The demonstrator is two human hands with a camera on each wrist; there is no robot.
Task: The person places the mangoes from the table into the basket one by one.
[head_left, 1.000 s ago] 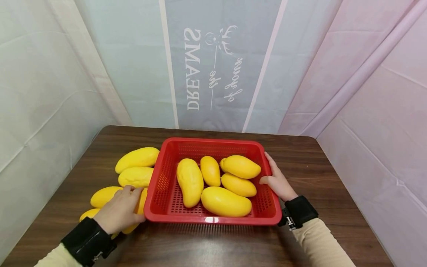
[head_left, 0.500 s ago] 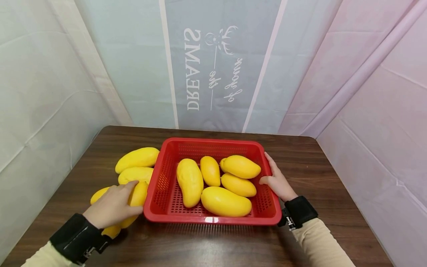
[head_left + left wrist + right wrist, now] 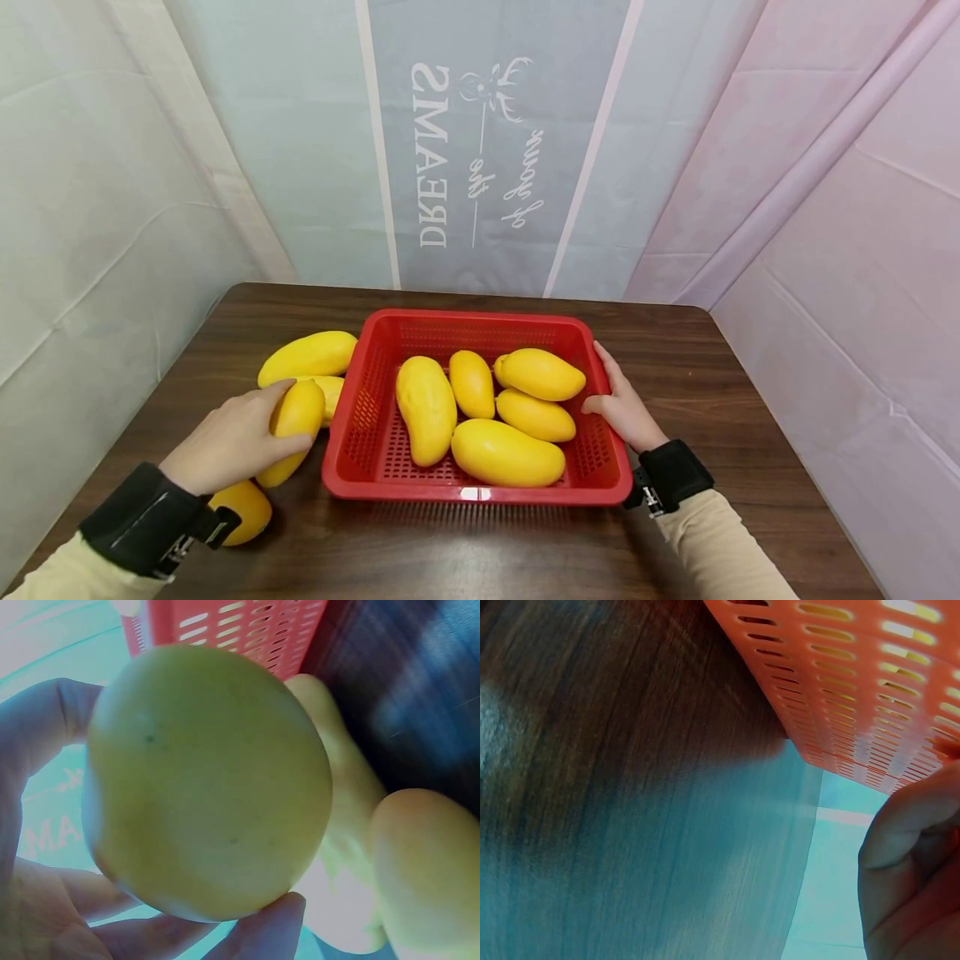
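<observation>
In the head view, the red basket stands on the table with five mangoes inside. Left of the basket, the left hand holds one mango between thumb and fingers; two more lie beyond it, another by the wristband. The right hand grips the basket's right side, thumb inside. The left wrist view shows fingers wrapped round the mango near the basket; the right wrist view, curled fingers against the basket's outer wall.
</observation>
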